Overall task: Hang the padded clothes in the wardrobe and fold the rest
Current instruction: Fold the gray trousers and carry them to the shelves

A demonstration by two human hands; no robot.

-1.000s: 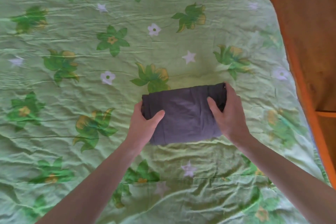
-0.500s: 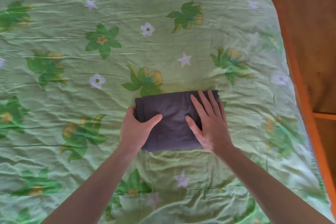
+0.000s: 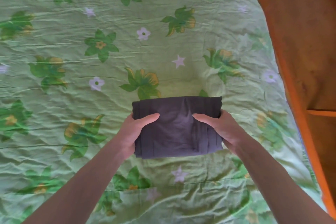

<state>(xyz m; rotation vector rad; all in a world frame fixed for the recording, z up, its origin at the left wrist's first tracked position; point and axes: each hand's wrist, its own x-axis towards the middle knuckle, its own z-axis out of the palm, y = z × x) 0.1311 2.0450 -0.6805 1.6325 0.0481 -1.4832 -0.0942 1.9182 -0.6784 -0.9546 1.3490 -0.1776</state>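
A dark grey garment (image 3: 177, 127), folded into a compact rectangle, is over the green floral bed cover (image 3: 109, 51) in the lower middle of the head view. My left hand (image 3: 135, 131) grips its left edge, thumb on top and fingers hidden underneath. My right hand (image 3: 221, 129) grips its right edge the same way, thumb lying across the top. Both thumbs point inward toward each other. Whether the garment rests on the cover or is lifted off it is unclear.
Orange-brown wooden furniture (image 3: 300, 42) runs along the right side of the bed, with a shelf edge (image 3: 321, 112) jutting toward the bed. The crumpled cover stretches far to the left and toward the top of the view.
My right hand, which lay flat on top of the garment half a second ago, now grips its right edge. The left hand kept its hold on the left edge.
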